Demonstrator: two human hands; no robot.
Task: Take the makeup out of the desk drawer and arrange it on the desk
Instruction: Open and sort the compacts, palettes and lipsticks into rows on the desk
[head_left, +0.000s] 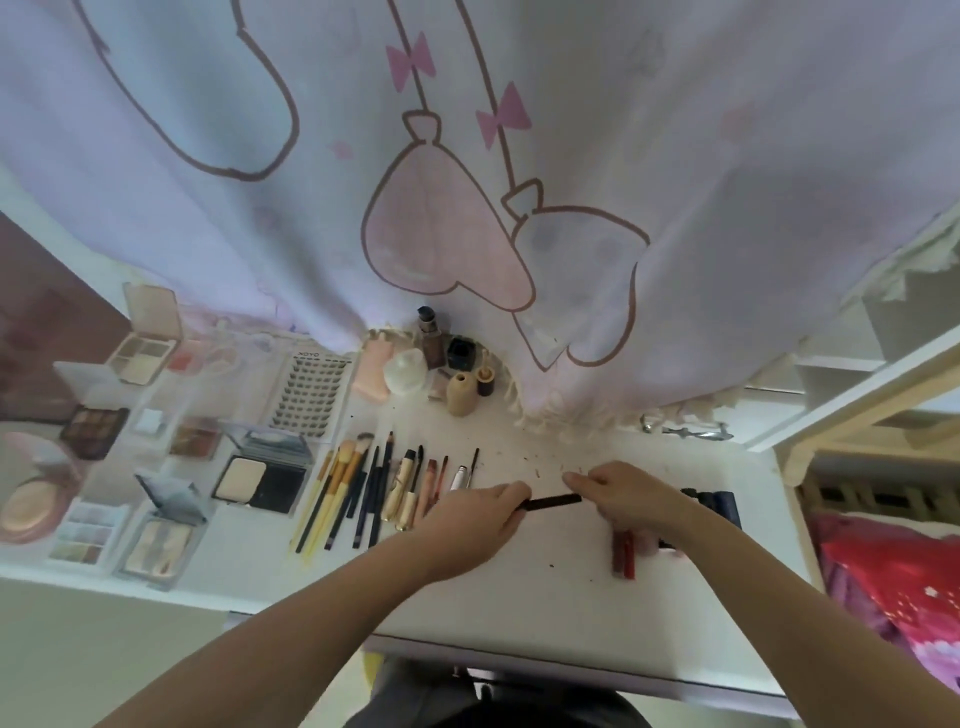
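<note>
A thin black makeup stick (555, 501) lies level just above the white desk (545, 587). My left hand (475, 519) grips its left end and my right hand (621, 496) pinches its right end. A row of brushes and pencils (358, 493) lies to the left of my hands. Open palettes and compacts (260, 475) cover the desk's left part. Red lipstick tubes (623, 553) lie under my right wrist, with dark tubes (711, 501) beyond it. The drawer itself is hidden below the desk's front edge.
Small bottles and jars (441, 374) stand at the back by a hanging pink-printed curtain (467, 182). A lash tray (311, 395) lies left of them. A red patterned bag (893, 582) sits to the right of the desk. A metal clip (685, 428) lies at the back right.
</note>
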